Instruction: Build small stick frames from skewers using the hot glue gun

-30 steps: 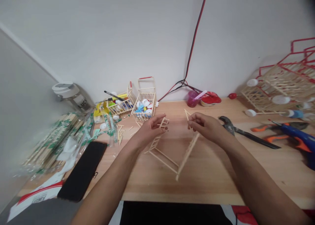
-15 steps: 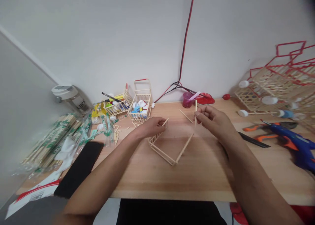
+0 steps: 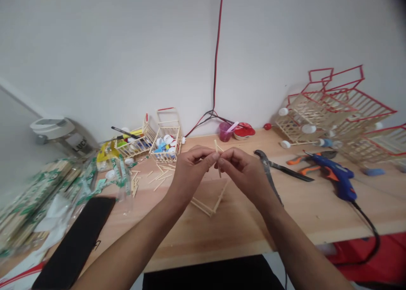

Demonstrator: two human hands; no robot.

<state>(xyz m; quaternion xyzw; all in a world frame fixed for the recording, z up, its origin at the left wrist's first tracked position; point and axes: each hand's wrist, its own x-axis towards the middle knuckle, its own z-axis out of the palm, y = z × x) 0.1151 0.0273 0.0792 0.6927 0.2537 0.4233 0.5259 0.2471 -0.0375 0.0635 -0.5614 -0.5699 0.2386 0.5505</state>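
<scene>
My left hand (image 3: 197, 168) and my right hand (image 3: 240, 168) meet above the middle of the table, thumbs and fingertips pinched together. Between them they hold a short wooden stick (image 3: 220, 173), roughly upright, its top and lower end poking out past the fingers. Below lies an angled frame of thin sticks (image 3: 203, 207) on the tabletop, its corner toward me and its far part hidden by my hands. Several loose cut sticks (image 3: 161, 178) are scattered to the left of my left hand.
Small stick carts (image 3: 166, 148) with bottle caps stand at the back left; red-edged carts (image 3: 330, 112) pile up at right. A blue glue gun (image 3: 336, 171), pliers (image 3: 294, 160) and a black-handled tool (image 3: 285, 170) lie right. A black phone-like slab (image 3: 79, 243) and wrapped chopsticks (image 3: 41, 201) lie left.
My left hand has let go of the stick frame and come up to the stick. My right hand has moved left with the stick. The view has shifted to the right.
</scene>
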